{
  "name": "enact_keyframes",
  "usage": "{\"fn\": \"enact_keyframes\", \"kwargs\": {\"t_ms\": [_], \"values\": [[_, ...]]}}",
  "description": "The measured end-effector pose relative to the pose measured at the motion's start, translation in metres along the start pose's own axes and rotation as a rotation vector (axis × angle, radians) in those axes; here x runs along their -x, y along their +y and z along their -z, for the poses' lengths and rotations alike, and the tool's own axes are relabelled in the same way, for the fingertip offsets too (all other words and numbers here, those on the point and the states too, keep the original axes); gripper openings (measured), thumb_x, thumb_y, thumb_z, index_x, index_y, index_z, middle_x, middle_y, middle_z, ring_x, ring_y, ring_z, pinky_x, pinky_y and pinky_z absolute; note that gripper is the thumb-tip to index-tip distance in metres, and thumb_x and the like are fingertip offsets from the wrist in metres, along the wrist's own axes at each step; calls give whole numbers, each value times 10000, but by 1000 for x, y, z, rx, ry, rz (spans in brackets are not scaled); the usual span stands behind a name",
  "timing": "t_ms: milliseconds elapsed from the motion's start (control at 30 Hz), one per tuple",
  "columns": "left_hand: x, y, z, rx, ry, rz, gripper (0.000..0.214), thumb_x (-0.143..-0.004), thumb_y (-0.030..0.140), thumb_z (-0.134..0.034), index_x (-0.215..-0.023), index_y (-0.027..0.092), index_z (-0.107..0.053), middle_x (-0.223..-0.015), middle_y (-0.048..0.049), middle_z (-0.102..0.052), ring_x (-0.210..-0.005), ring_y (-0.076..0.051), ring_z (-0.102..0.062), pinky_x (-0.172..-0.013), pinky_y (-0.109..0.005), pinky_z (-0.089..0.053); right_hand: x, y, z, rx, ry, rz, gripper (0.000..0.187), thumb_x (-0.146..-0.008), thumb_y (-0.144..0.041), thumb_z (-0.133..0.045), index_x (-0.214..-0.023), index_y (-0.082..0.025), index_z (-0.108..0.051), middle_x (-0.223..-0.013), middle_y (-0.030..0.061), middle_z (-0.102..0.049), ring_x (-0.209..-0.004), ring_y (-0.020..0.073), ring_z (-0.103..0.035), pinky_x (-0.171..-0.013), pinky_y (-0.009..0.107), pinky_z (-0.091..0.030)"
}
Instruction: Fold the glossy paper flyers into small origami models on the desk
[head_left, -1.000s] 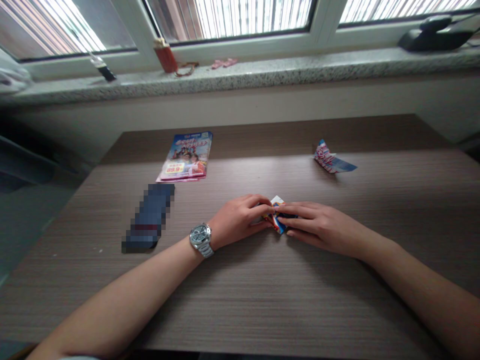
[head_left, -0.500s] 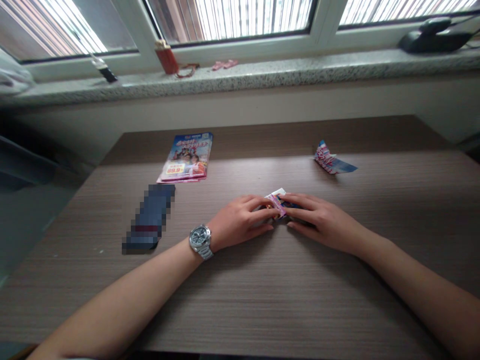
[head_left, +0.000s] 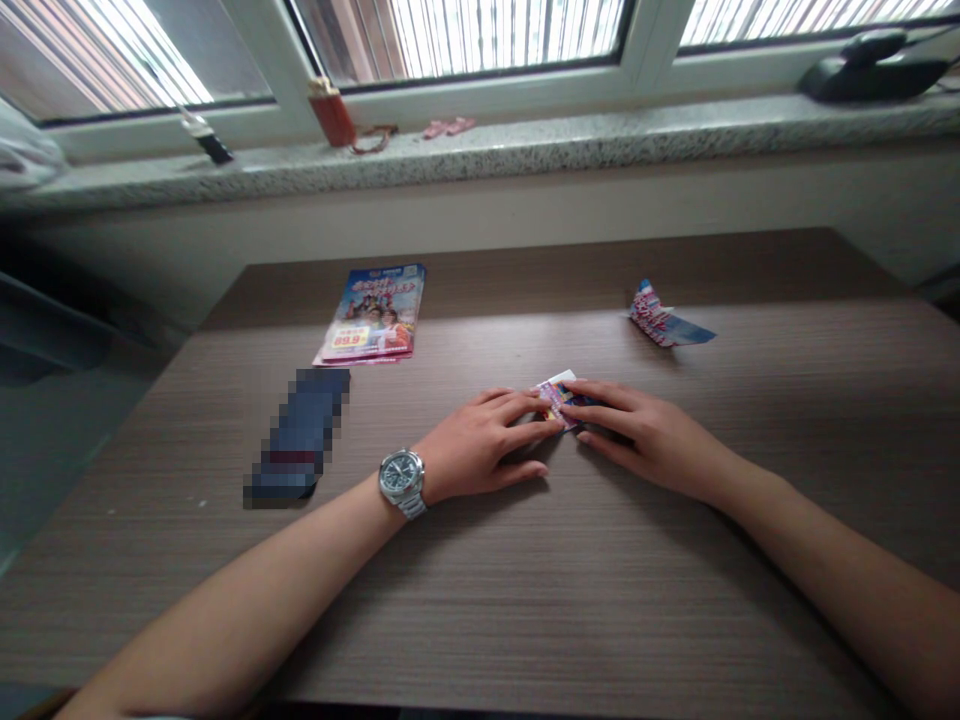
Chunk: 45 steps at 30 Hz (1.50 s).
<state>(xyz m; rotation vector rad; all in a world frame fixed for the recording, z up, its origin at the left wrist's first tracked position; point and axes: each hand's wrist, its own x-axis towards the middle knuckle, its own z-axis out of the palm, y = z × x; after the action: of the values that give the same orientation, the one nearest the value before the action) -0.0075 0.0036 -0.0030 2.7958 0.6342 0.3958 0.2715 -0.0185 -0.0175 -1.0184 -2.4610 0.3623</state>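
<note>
A small piece of folded printed paper [head_left: 556, 391], white along its far edge, lies on the desk between my hands. My left hand [head_left: 491, 440] comes from the left, its fingertips resting on the paper's left part and its thumb apart on the desk side. From the right, my right hand [head_left: 649, 430] lays its spread fingers over the paper's right part. Both hands look open, with fingers stretched out and pressing on the paper, and they cover much of it. A metal wristwatch [head_left: 402, 480] is on my left wrist.
A stack of printed flyers [head_left: 375, 315] lies at the back left, with a dark pixelated object [head_left: 296, 440] nearer me. A folded paper shape [head_left: 667, 318] stands at the back right of the desk [head_left: 480, 600]. Behind is a stone windowsill [head_left: 562, 145] holding a red lighter-like item [head_left: 331, 115].
The folded paper has shifted slightly away from me and lies flatter. My left thumb has moved off from the fingers, and my right fingers have slid a little on the paper.
</note>
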Motion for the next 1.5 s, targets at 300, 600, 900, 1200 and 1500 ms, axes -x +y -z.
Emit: {"fn": "enact_keyframes", "kwargs": {"t_ms": [300, 600, 900, 1200, 1500], "values": [[1, 1, 7, -58, -86, -4, 546, -977, 528, -522, -1463, 281, -483, -1572, -133, -386, -1395, -316, -449, -1159, -531, -322, 1, 3, 1, -8, -26, 9, 387, -959, -248, -579, -1342, -267, -628, -1479, 106, -553, -1333, 280, -549, -1095, 476, -481], [-2, 9, 12, -57, -64, -25, 609, -938, 533, -592, -1483, 298, -452, -1563, -152, -402, -1379, -323, -464, -1128, -538, -297, -9, -8, 2, 64, -11, -31, 438, -971, -306, -563, -1408, -273, -551, -1471, 115, -555, -1313, 289, -554, -1075, 503, -488], [0, 9, 11, -43, -75, -29, 572, -924, 567, -590, -1420, 291, -515, -1556, -148, -413, -1419, -314, -421, -1143, -527, -271, -16, -9, -16, 196, -179, -27, 660, -1040, -455, -386, -1610, -207, -167, -1661, 109, -226, -1528, 239, -218, -1225, 523, -262], [0, 11, 12, -58, -77, -6, 529, -932, 592, -566, -1358, 279, -567, -1562, -147, -406, -1410, -318, -431, -1156, -558, -236, -15, -10, -16, 212, -202, -45, 730, -1020, -521, -401, -1616, -204, -124, -1663, 114, -195, -1533, 243, -191, -1231, 516, -244], [2, 13, 11, -108, -100, 30, 580, -943, 624, -527, -1426, 303, -520, -1565, -116, -414, -1439, -292, -397, -1194, -520, -203, -18, -16, -15, 206, -223, -110, 713, -1011, -570, -371, -1603, -207, -211, -1665, 71, -184, -1530, 228, -204, -1246, 475, -216]]}}
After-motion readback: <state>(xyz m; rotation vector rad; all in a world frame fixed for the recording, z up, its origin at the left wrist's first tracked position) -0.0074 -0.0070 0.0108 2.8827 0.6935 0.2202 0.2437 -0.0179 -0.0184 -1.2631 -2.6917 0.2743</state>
